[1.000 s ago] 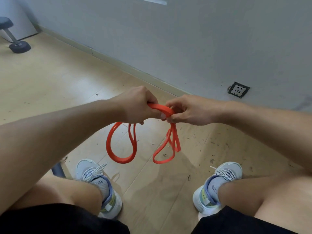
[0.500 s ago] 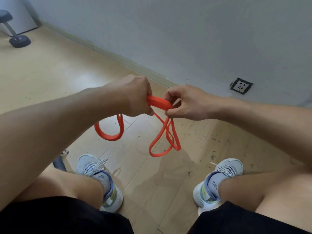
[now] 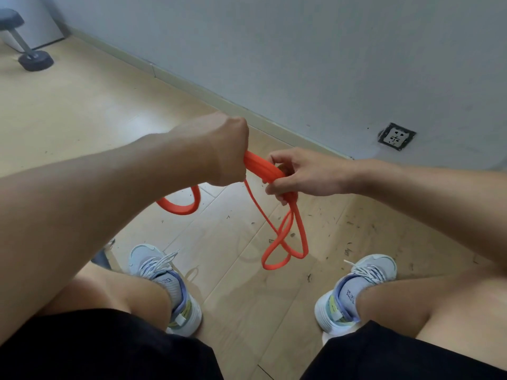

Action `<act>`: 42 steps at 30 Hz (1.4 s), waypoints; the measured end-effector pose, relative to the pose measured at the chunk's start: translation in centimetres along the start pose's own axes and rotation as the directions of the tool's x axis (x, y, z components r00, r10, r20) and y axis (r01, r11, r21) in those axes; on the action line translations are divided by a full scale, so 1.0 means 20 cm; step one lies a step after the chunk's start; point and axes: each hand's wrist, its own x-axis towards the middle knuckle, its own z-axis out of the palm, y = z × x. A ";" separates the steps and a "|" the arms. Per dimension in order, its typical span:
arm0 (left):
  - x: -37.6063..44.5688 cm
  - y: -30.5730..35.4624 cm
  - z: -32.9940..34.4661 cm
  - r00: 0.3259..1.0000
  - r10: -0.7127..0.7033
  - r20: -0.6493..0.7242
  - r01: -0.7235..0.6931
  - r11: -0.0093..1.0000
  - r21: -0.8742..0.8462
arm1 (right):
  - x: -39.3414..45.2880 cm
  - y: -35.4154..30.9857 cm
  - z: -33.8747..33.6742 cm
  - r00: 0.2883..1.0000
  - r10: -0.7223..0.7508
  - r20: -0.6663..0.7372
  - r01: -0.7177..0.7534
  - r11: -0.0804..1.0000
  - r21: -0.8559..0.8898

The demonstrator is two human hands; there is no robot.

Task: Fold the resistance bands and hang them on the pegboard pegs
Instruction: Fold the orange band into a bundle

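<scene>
- The flat orange rubber resistance band [image 3: 260, 167] is gathered into several layers and held in the air above the pale wooden floor [image 3: 82, 111], between the person's knees — the fold is under way, not finished.
- The left hand [image 3: 219, 149] has its fingers clamped in a fist round the bundled layers; a short loop hangs below it.
- The right hand [image 3: 296, 174] pinches the bundle's other end, fingers curled on the strands, with two longer loops dangling beneath.
- Left to do, by my reading: tidy the loose loops, then hang the band — no pegboard or pegs are in view.
- Against the earlier frames, the left-side loop hangs shorter, and the right-side loops reach lower.
</scene>
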 end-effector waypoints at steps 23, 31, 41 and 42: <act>-0.03 0.01 -0.03 0.997 0.031 -0.077 -0.059 0.912 -0.405 | -0.02 0.04 -0.02 0.997 -0.078 0.014 0.077 0.995 0.060; -0.02 -0.03 -0.02 0.995 0.007 -0.103 -0.052 0.897 -0.440 | -0.02 0.05 -0.03 0.988 -0.081 -0.131 0.091 0.993 0.078; -0.01 -0.06 0.03 0.994 0.077 -0.080 -0.106 0.874 -0.475 | -0.04 0.03 -0.06 0.967 -0.088 -0.239 0.088 0.996 -0.010; 0.00 -0.05 0.04 0.992 0.091 -0.085 -0.120 0.883 -0.453 | -0.04 0.03 -0.05 0.965 -0.091 -0.245 0.088 0.996 -0.023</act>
